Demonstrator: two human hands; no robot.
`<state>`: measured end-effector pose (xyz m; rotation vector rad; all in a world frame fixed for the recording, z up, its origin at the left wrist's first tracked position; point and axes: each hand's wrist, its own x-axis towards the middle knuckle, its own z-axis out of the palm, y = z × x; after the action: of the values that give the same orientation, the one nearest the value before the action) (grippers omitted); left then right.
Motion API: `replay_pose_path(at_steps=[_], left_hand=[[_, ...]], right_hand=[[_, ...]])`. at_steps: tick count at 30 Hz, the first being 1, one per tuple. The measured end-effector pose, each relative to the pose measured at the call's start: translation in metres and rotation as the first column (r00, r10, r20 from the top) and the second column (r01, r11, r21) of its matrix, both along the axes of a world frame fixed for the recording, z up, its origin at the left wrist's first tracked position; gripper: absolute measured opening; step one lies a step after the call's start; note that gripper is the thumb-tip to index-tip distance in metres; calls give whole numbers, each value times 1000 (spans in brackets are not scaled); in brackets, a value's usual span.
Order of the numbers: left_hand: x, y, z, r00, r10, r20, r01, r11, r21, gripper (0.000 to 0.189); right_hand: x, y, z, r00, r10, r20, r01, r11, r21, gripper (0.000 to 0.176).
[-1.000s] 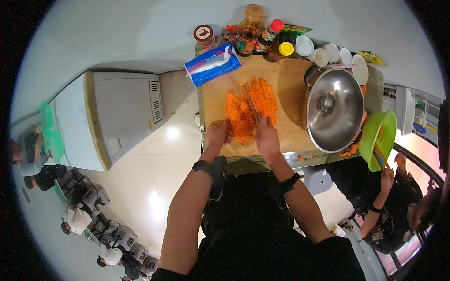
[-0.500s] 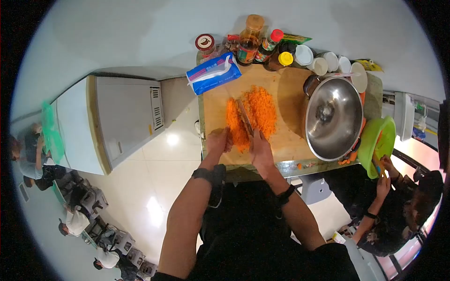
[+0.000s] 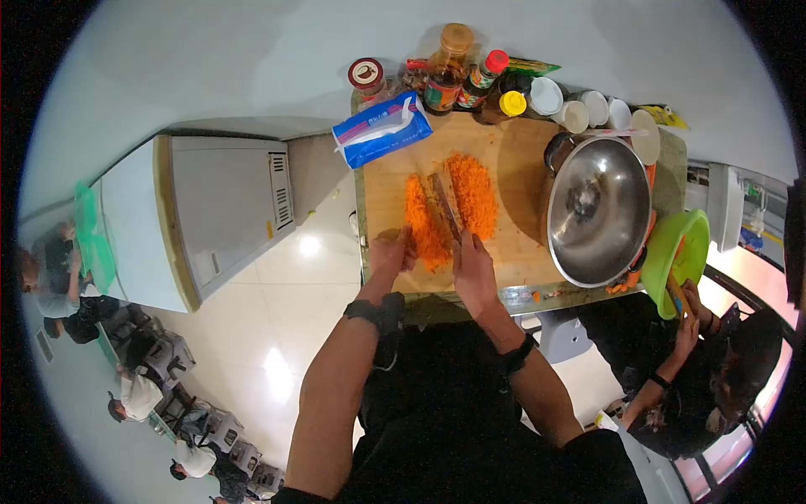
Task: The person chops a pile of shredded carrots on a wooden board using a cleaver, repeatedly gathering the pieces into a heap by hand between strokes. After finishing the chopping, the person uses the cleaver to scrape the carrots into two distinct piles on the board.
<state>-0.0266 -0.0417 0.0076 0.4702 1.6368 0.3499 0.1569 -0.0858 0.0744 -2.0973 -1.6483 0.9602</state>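
A wooden board [image 3: 520, 260] bears two piles of finely chopped orange carrot, a narrow left pile [image 3: 418, 214] and a wider right pile [image 3: 474, 197]. Between them a knife [image 3: 443, 204] points away from me, its blade lying along the gap. My right hand [image 3: 474, 267] is closed on the knife's handle. At the near end of the left pile, my left hand [image 3: 393, 254] has its fingers curled together close to the carrot; whether they pinch anything is hidden.
A steel bowl [image 3: 599, 239] stands right of the piles. Bottles [image 3: 445, 76], a blue tissue pack [image 3: 382, 134] and white cups [image 3: 594, 109] line the far edge. At right, a co-worker's hands [image 3: 688, 315] are at a green basin [image 3: 663, 252].
The knife and my right hand have shifted slightly right, and the gap between the two carrot piles is wider. My left hand has hardly moved.
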Motion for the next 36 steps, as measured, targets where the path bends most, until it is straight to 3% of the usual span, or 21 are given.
replay_pose_path(at_steps=[2,6,8,10,12,14,16,18,20,23,26,29,33,36], left_hand=[[-4,-1,-12,995,-98,-26,97,994,-40,51],[4,6,16,995,-86,-46,87,996,23,53],[4,10,21,994,-96,-59,90,992,-94,57],[3,9,16,998,-53,-22,53,998,-19,60],[2,3,4,1000,-18,26,16,999,45,62],[-1,2,-13,983,-163,-81,158,985,-69,61],[-1,-4,-14,995,-101,-24,100,993,-56,61],[-5,-2,-17,999,-39,31,39,999,-23,61],[-1,-2,-23,999,-38,3,39,994,-99,61],[3,9,12,999,-44,-27,42,998,-41,61],[3,8,15,999,-11,-39,9,998,-56,58],[2,8,10,998,-17,-54,14,999,-52,56],[3,12,21,989,-104,-110,109,993,40,55],[3,10,12,997,-70,-29,69,997,-37,54]], right_hand=[[2,-1,13,999,-9,37,11,998,-57,27],[18,-7,35,989,-23,146,44,989,-141,22],[27,-10,26,983,-13,185,40,988,-147,22],[28,-14,2,956,147,256,-142,989,-37,25],[20,-9,-7,977,71,202,-59,996,-64,26],[12,5,-8,987,-2,158,17,995,-94,27],[9,9,-1,985,-37,169,64,985,-158,26],[13,13,6,991,-32,126,47,992,-118,23],[21,12,12,993,-52,107,60,995,-75,21],[29,14,17,993,4,116,9,994,-109,18],[24,11,26,989,81,126,-70,993,-92,27],[14,5,23,967,152,205,-99,964,-246,26],[11,-3,0,980,148,137,-128,981,-144,21],[13,-8,1,981,145,129,-128,983,-128,22]])
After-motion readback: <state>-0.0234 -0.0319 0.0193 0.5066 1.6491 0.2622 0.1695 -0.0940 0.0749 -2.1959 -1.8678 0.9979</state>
